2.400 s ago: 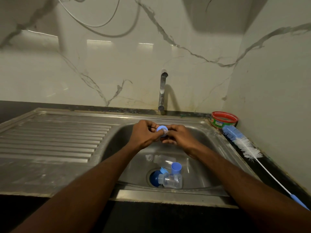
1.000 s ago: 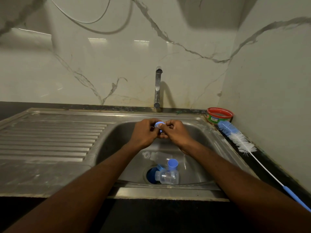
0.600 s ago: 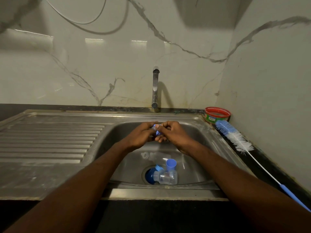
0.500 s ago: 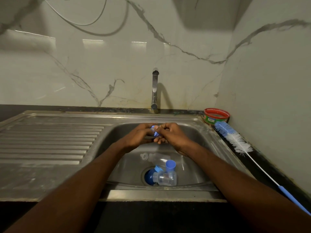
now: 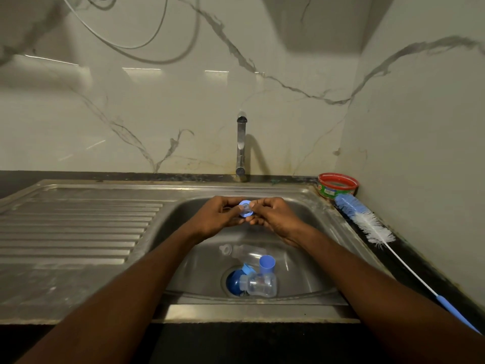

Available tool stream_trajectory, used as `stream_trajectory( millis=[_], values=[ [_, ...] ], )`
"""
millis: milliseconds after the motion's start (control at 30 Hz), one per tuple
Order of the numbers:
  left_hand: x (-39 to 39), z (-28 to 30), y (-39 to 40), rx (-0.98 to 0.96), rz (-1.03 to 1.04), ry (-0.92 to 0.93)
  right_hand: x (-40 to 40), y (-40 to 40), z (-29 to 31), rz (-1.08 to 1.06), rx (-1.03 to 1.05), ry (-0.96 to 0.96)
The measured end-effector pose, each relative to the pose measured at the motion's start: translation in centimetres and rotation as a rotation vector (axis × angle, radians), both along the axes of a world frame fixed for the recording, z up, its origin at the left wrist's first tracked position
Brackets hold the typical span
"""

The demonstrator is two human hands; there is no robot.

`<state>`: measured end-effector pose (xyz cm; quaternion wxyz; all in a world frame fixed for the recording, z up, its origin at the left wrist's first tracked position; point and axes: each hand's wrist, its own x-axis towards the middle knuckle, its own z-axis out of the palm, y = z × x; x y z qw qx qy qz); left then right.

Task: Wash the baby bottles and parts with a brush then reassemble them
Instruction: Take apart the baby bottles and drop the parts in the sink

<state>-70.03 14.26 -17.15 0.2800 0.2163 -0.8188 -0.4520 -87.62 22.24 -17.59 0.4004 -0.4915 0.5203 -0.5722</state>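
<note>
Since half a second ago, ring (image 5: 246, 210) is tilting up, its face now showing. Left hand (image 5: 219, 215) and right hand (image 5: 273, 215) are both pinching it (over the sink (image 5: 309, 206)). Brush (image 5: 367, 224) is lying rightward.

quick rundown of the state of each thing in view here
tap: off, no water running
blue ring: held over the basin, pinched by left hand and right hand
clear bottle: lying on its side at the drain
blue cap: upright, open end up
bottle brush: lying unused on the counter
red tub: open
</note>
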Motion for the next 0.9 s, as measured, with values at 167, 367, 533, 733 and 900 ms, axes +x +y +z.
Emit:
stream_trajectory(
  millis=[167,367,533,733,900],
  values=[
    [-0.2,-0.6,-0.3,-0.07,0.173,0.011,0.6,0.3,0.0,0.035,-0.001,0.092],
    [-0.9,-0.9,0.6,-0.158,0.366,0.044,1.6,0.0,-0.3,-0.076,-0.016,0.172],
    [-1.3,-0.2,1.7,-0.037,0.209,0.071,0.6,-0.6,-0.8,-0.19,0.025,0.284],
    [-0.9,-0.4,0.5,0.084,0.163,0.075,-0.3,-0.9,-0.9,-0.179,0.046,0.214],
    [0.1,-2.2,-2.4,-0.257,0.404,-0.264,-0.9,-0.8,-1.0,-0.21,0.168,0.393]
  ],
)
